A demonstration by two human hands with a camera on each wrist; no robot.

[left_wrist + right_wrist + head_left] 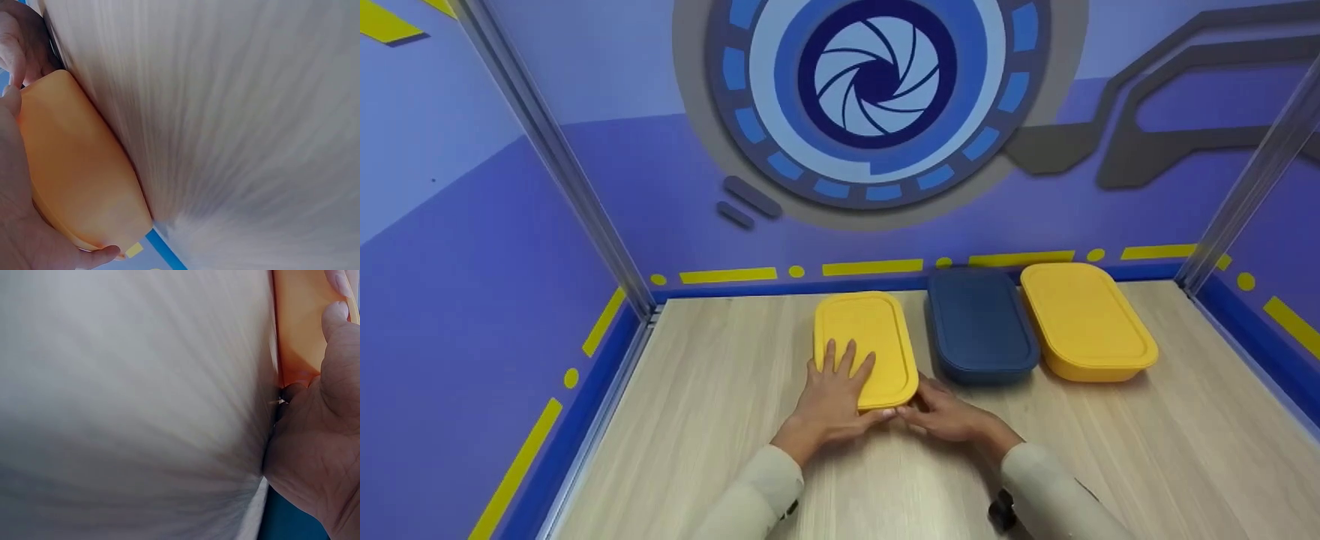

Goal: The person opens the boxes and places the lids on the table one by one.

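Note:
A yellow lunch box point(877, 330) with a rounded, rimmed lid stands on the wooden table. My left hand point(831, 397) lies with spread fingers on its lid, the thumb along the near edge. In the left wrist view, the little finger reaches over the side of the yellow box point(84, 169). My right hand point(949, 412) grips the near right corner, its thumb near the left thumb at the lid's rim. The right wrist view shows that thumb against the box's near end point(298, 326); the other fingers bend around the corner low down and are partly hidden.
Right of the held box stands a dark blue lidded box point(982, 322), with a second yellow box point(1091, 319) close beside it. The wooden table point(720, 390) is bounded by a patterned back wall point(622, 187) and side panels. Metal posts point(562, 165) stand at the corners.

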